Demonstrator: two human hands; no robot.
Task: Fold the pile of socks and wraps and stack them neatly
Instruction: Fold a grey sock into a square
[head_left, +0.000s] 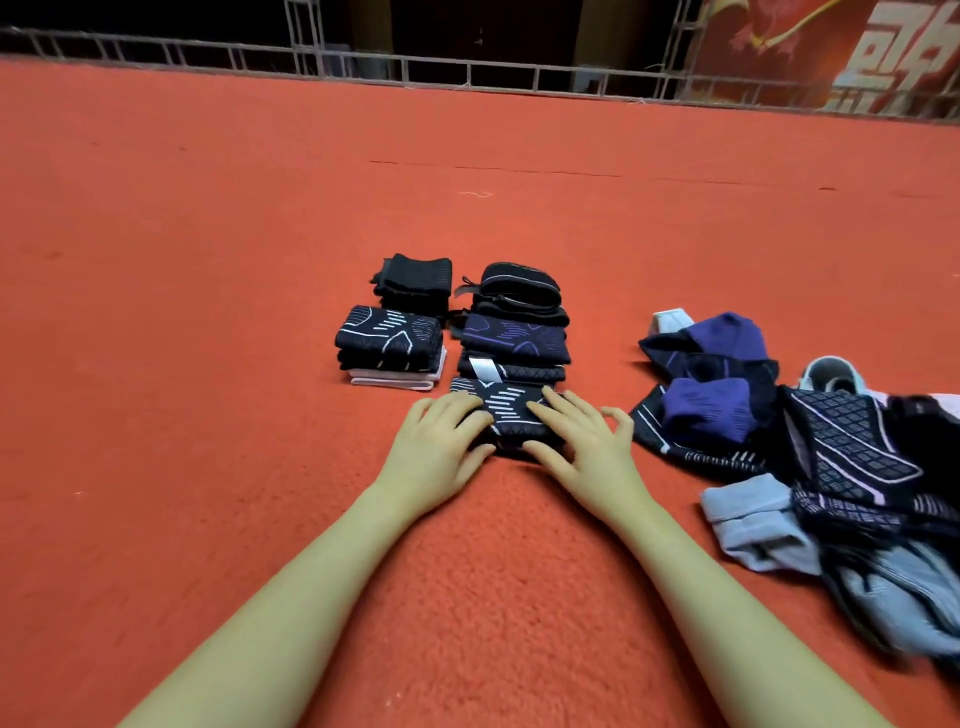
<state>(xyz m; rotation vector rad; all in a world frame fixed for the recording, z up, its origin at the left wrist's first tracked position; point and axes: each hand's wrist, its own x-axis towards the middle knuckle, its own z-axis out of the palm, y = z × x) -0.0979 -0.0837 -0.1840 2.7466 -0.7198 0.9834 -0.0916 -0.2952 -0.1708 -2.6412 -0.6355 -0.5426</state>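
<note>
a folded dark sock (511, 415) is pressed flat on the red carpet (208, 260) by the left hand (441, 447) and right hand (582, 441), fingers straight, near the folded stacks (511, 332), with the unfolded pile (810, 457) at right.

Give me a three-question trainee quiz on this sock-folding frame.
1. True or false: both hands press flat on one folded sock.
2. The unfolded pile lies on which side of the right hand? A) its left B) its right C) behind the folded stacks
3. What colour is the carpet?

Key: 1 true: the left hand and the right hand rest on it. 2 B. 3 red.
</note>
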